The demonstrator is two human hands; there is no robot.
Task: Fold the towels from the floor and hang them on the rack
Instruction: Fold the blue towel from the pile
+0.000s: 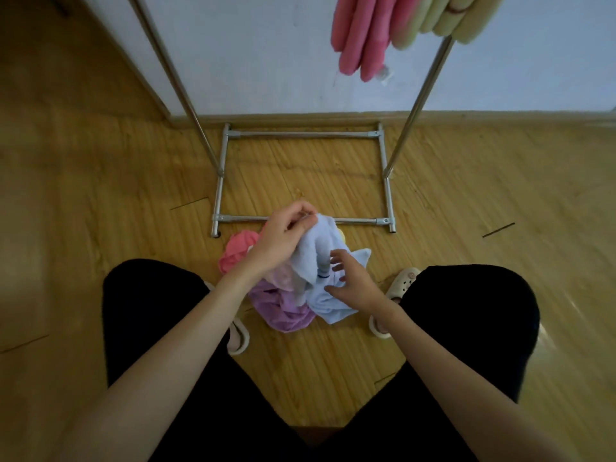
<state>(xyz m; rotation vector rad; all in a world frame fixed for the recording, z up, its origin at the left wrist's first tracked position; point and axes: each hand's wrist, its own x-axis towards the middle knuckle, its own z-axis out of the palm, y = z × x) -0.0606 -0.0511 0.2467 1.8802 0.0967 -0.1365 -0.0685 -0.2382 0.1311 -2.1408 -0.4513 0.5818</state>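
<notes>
A small heap of towels lies on the wooden floor between my knees. My left hand (283, 233) pinches an edge of a light blue towel (311, 258) and lifts it above the heap. With fingers spread, my right hand (350, 283) rests on the lower part of that same towel. A purple towel (283, 310) lies under it, a pink towel (235, 251) sits to the left, and a sliver of yellow towel (340, 234) shows behind. The metal rack (303, 135) stands just beyond, with folded pink towels (361, 35) and pale yellow-green towels (443, 18) hanging on top.
The rack's base frame (386, 195) rests on the floor against the white wall (266, 55). My feet wear cream slippers (401, 281) either side of the heap. Open wooden floor extends left and right.
</notes>
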